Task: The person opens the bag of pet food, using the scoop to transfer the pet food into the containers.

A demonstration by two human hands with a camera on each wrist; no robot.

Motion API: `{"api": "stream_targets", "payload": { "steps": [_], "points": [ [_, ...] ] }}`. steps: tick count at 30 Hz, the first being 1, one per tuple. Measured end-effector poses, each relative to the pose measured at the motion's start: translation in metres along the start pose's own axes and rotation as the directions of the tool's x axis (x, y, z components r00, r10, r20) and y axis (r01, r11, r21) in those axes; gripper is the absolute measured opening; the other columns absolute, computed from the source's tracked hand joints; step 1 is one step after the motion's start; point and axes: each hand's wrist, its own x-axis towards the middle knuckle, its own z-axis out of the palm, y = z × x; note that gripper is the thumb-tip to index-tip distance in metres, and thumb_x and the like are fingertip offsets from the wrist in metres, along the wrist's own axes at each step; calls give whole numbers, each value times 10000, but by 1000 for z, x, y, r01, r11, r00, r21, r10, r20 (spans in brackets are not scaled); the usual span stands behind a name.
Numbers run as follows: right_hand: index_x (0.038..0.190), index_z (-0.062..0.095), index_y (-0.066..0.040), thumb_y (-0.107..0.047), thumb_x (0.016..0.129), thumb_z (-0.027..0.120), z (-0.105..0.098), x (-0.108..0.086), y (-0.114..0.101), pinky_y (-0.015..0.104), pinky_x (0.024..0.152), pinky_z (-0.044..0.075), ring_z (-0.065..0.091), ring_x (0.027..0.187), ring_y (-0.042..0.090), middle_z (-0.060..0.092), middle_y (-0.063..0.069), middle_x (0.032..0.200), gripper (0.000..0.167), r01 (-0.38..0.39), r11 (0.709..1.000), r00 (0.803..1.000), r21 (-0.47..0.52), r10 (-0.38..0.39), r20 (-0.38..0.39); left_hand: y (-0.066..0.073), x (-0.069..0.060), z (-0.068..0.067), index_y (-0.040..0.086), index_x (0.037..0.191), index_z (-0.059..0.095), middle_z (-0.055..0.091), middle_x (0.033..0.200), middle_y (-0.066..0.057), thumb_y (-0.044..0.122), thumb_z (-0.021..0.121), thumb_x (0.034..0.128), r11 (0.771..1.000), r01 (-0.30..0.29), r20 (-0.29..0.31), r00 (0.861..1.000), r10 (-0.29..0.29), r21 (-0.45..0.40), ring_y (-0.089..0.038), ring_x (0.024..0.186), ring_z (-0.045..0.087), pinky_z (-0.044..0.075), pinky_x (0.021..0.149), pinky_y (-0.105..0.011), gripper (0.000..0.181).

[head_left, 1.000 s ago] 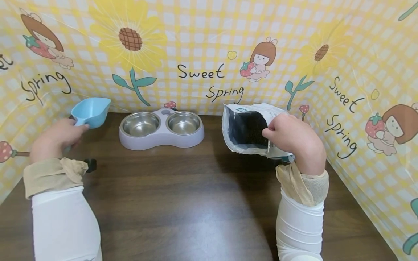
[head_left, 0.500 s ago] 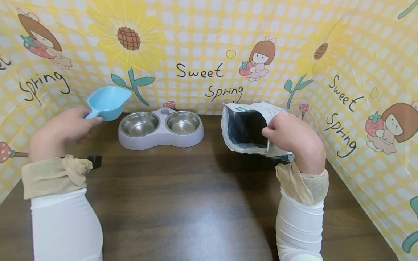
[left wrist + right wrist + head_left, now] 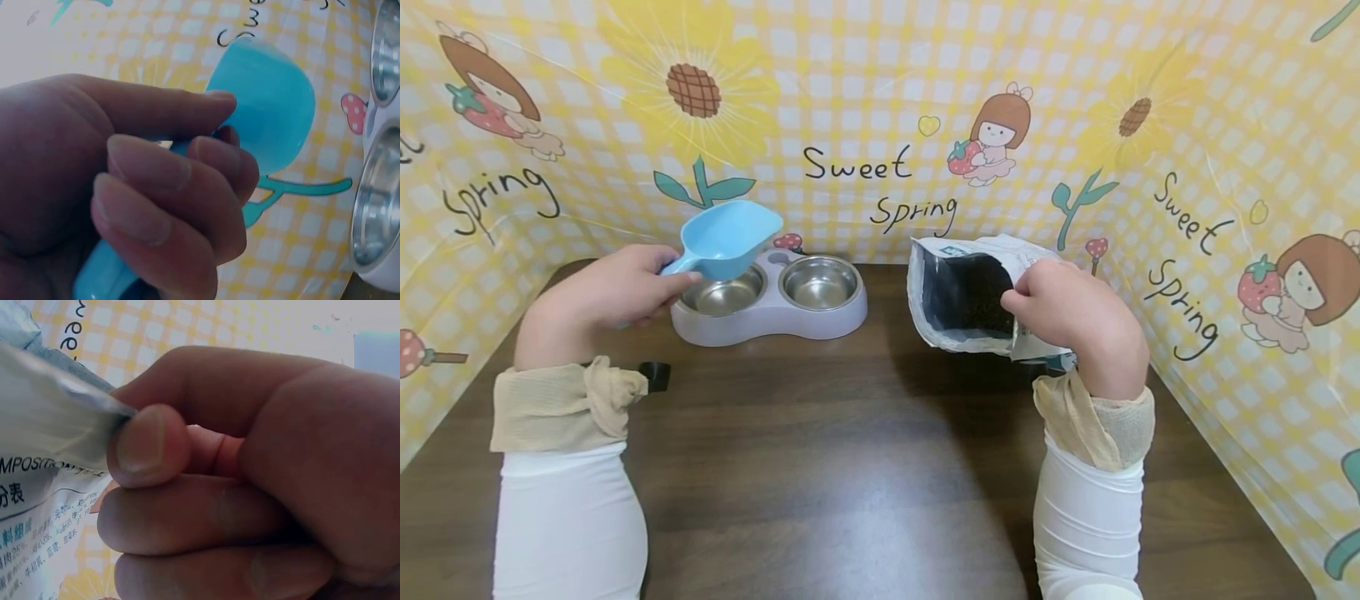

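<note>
My left hand (image 3: 613, 287) grips the handle of a light blue scoop (image 3: 730, 237), its fingers curled round it in the left wrist view. The scoop's bowl (image 3: 269, 106) hangs over the left bowl of a lilac double pet bowl (image 3: 771, 325) and hides part of it. No food shows inside the scoop. On the right, my right hand (image 3: 1071, 317) pinches the edge of an open white food bag (image 3: 925, 333) between thumb and index finger. Dark contents lie inside the bag, whose mouth faces left. Printed text covers the bag's side (image 3: 44, 487) in the right wrist view.
Both steel bowls, the right one (image 3: 820, 283) in full view, sit near the back of a dark wooden table (image 3: 820, 467). A yellow checked cloth (image 3: 850, 92) forms walls at the back and both sides.
My left hand has carried the scoop to the right and slightly up, from beside the double bowl to above its left bowl. The right hand and the bag have stayed in place.
</note>
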Motion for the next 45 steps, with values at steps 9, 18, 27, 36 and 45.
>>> {"api": "stream_targets", "payload": {
  "steps": [9,18,27,36,45],
  "points": [
    [553,417,-192,-221,1010,486,0,3,-3,338,547,338,466,612,201,368,-32,605,463,-5,999,1000,-45,5,-9,18,5,10,13,1113,559,510,733,-8,300,527,1154,997,-59,22,998,58,48,-188,656,493,423,612,-330,292],
    [555,435,-189,-231,1027,502,2,5,-3,347,567,349,489,655,219,405,-3,653,478,1,999,1000,-50,-2,-23,42,12,28,40,1131,566,505,748,-3,295,539,1144,992,-123,103,987,119,30,-173,641,487,444,580,-316,257],
    [560,454,-179,-214,1027,492,2,5,-3,359,588,368,515,683,238,428,22,688,470,15,998,999,-66,-18,-49,74,12,49,85,1020,615,548,786,2,309,622,1108,939,-314,107,948,301,139,-159,692,541,461,673,-319,241],
    [557,461,-173,-210,1035,502,2,5,-4,351,575,364,507,657,227,403,-8,622,481,27,998,998,-63,-30,-46,109,12,68,133,1054,653,552,868,8,292,638,1093,895,-426,167,900,403,132,-152,805,536,456,794,-338,165],
    [575,509,-157,-233,1063,517,3,5,-6,352,590,385,531,675,235,441,17,648,494,15,997,999,-70,-17,-32,127,31,90,113,1060,650,577,845,-13,263,639,1093,898,-426,194,895,401,112,-172,780,584,504,800,-347,154]
  ]
}}
